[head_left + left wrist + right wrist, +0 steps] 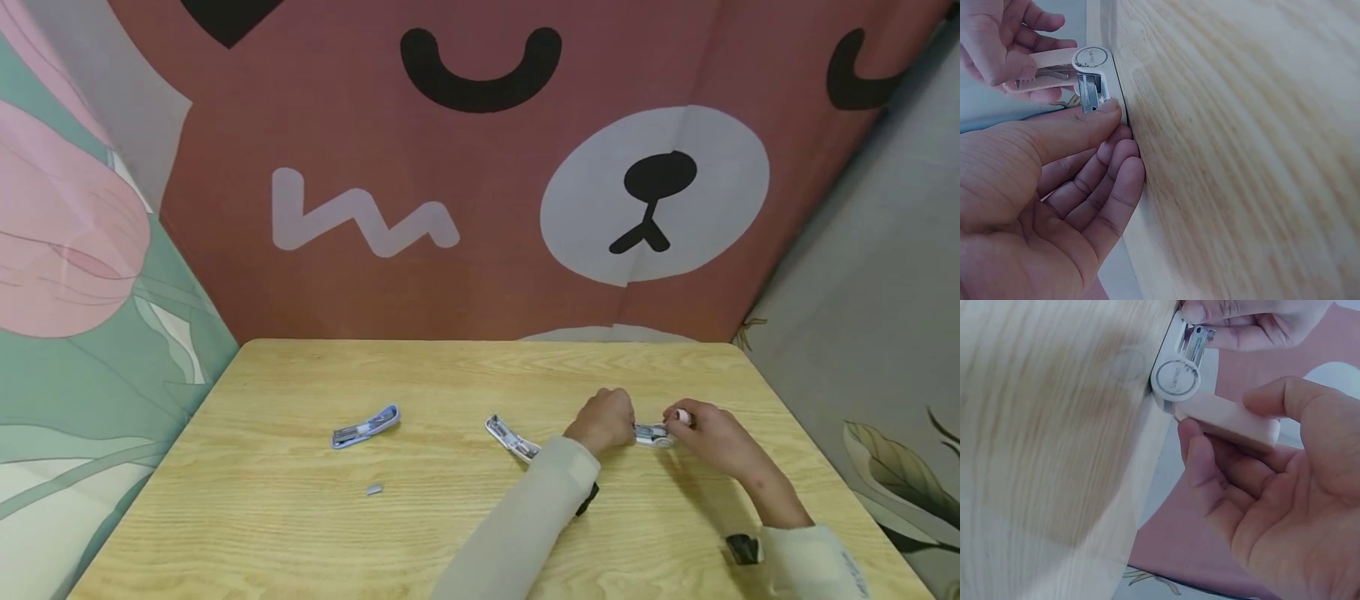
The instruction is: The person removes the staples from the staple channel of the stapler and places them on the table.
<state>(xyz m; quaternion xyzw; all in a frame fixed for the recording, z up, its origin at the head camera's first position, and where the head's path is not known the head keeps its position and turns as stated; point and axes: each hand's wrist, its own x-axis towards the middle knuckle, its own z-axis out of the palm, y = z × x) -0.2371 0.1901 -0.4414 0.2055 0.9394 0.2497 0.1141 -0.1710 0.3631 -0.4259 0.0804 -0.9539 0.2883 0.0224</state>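
A small white and pale pink stapler (654, 435) is folded wide open at the table's right side, its round hinge (1175, 380) facing the right wrist view. My left hand (606, 419) pinches the end of its white base, thumb (1107, 115) beside the metal staple channel (1089, 94). The raised pink top arm (1235, 422) is gripped by my right hand (716, 437) between thumb and fingers. In the left wrist view a spring shows inside that arm. The base lies along the tabletop.
Left of my left forearm lies another opened white stapler (512, 438), partly covered by the sleeve. Farther left is an opened blue stapler (365, 427), with a short grey strip (374, 490) in front of it. Printed cloth (360, 292) hangs behind the wooden table (247, 517).
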